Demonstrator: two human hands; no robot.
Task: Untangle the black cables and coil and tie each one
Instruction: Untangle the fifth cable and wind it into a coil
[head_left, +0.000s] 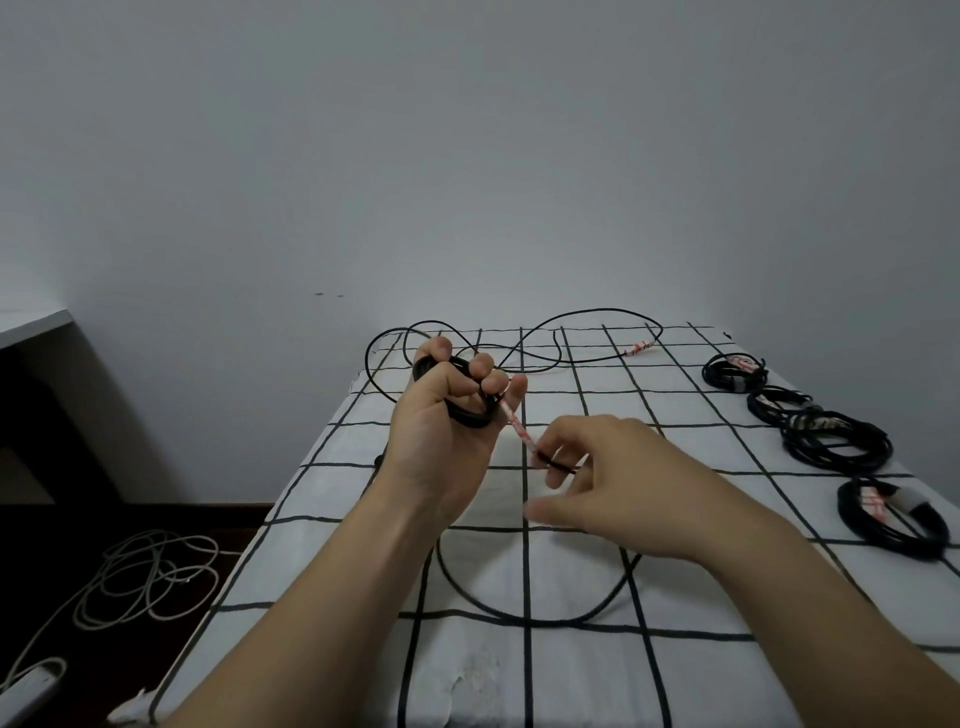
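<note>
My left hand (447, 415) grips a small coil of black cable (467, 410) above the checked bed sheet (675, 675). A red-and-white tie (517, 423) runs from the coil down to my right hand (608, 483), which pinches its end together with a black cable end. A loose black cable (535, 618) loops on the sheet below my hands. Another loose black cable (597, 335), with its own red-and-white tie (638, 347), lies in wide loops at the far end of the bed.
Several coiled and tied black cables (831, 441) lie in a row along the right side of the bed. A tangle of grey cable (150, 577) lies on the dark floor at the left, beside a white desk edge (31, 319). A plain wall stands behind.
</note>
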